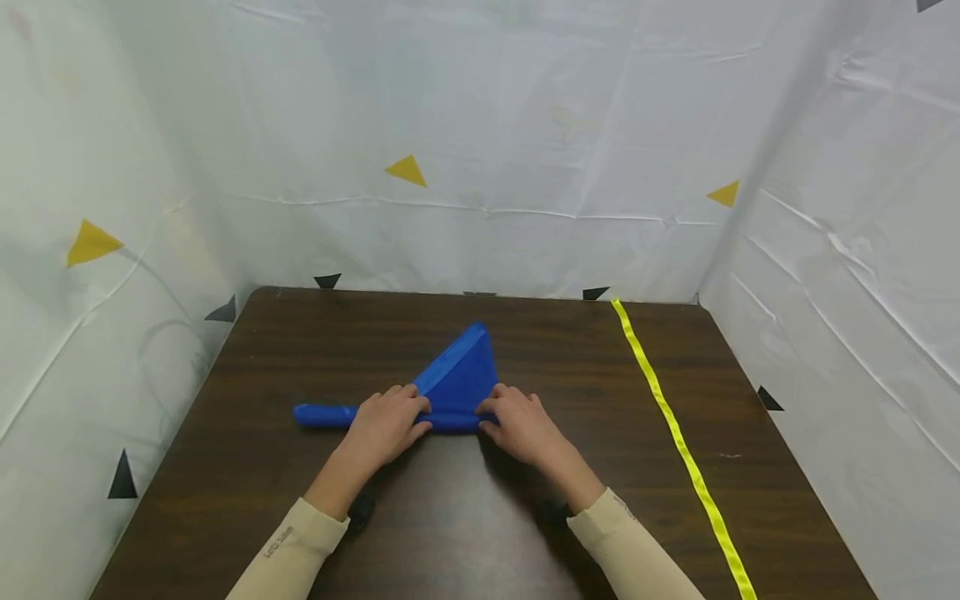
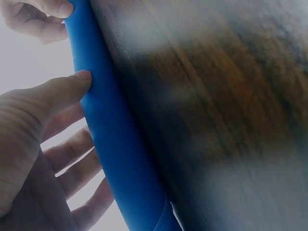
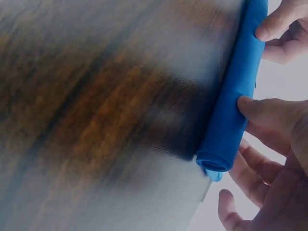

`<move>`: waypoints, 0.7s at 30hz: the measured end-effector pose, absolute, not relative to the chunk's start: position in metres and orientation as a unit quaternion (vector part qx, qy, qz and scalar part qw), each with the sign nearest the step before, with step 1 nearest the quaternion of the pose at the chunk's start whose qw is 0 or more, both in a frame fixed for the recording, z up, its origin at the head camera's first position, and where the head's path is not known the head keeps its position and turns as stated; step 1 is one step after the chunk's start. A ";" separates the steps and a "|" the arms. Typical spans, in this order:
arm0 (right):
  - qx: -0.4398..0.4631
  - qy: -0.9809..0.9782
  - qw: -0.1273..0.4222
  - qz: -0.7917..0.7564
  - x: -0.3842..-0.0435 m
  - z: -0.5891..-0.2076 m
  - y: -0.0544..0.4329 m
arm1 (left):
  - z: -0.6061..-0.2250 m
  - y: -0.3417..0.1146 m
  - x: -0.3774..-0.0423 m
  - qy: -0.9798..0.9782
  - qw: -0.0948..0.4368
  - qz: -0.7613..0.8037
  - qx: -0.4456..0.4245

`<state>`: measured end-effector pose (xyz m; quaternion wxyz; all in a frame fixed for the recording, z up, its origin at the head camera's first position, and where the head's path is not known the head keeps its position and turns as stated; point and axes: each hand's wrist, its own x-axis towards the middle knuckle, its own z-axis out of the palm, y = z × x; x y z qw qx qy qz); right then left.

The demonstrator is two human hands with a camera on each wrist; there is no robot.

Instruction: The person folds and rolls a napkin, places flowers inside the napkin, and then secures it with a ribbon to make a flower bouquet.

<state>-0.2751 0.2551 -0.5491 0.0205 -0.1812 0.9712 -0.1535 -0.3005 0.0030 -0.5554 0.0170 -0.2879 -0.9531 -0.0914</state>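
A blue cloth lies on the table, its near part rolled into a tube and its far part a flat triangle pointing away. My left hand holds the roll left of the triangle, thumb on the near side and fingers over the top. At the roll's right end, my right hand grips it in a similar way. Seen from the left wrist, the rolled tube runs long and smooth under the thumb. A layered spiral end of the roll shows in the right wrist view, just below the right thumb.
The dark wood table is bounded by white sheeting at the back and sides. A yellow strip runs front to back on the right. Yellow and black triangle markers dot the sheeting.
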 end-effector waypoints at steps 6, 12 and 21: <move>-0.178 0.972 -0.002 -0.151 -0.275 -0.553 0.255 | -0.557 0.005 -0.302 -0.954 0.025 -0.085 -0.287; -0.174 0.973 -0.032 -0.145 -0.277 -0.559 0.253 | -0.558 0.005 -0.307 -0.955 0.042 -0.074 -0.286; -0.151 0.977 -0.026 -0.150 -0.280 -0.557 0.253 | -0.556 0.005 -0.307 -0.948 0.060 -0.074 -0.302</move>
